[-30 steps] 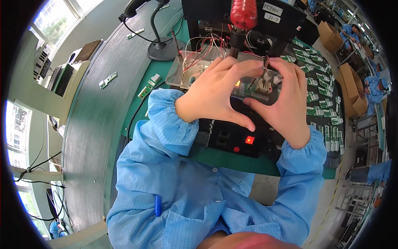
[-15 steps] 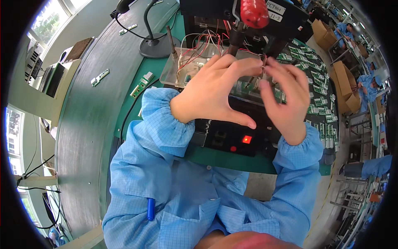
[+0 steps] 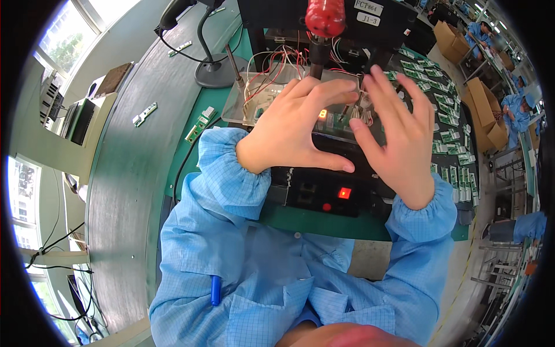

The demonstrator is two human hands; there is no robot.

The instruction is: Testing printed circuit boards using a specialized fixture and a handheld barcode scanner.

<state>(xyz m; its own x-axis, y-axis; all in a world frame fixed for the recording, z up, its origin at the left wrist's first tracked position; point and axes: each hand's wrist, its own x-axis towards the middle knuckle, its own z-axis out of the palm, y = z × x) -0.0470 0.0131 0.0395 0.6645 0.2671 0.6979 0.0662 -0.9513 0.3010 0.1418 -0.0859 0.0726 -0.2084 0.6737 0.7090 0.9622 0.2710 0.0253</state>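
Note:
My left hand [image 3: 289,127] hovers over the clear plastic plate [image 3: 236,110] of a black test fixture, thumb and forefinger wide apart. It is open with nothing visible in it. Opposite it, my right hand [image 3: 399,136] is open too, fingers spread, its thumb tip close to a bundle of thin wires [image 3: 363,113]. Between the hands a small digit display [image 3: 322,114] glows yellow, by a green circuit board [image 3: 334,121] partly hidden by my left hand. A red-handled lever [image 3: 325,18] rises behind them. Whether any fingertip touches the fixture, I cannot tell.
On the fixture's front is a red lit switch [image 3: 344,193]. Many small green boards [image 3: 448,107] lie on the dark mat at right; another board [image 3: 200,124] lies left. A scanner stand [image 3: 217,72] is at far left. Cardboard boxes [image 3: 483,113] stand right, with co-workers beyond.
My right hand's fingers have opened and spread; its fingertips were close together by the left fingertips. The yellow digit display now shows between the hands. The whole view has shifted slightly.

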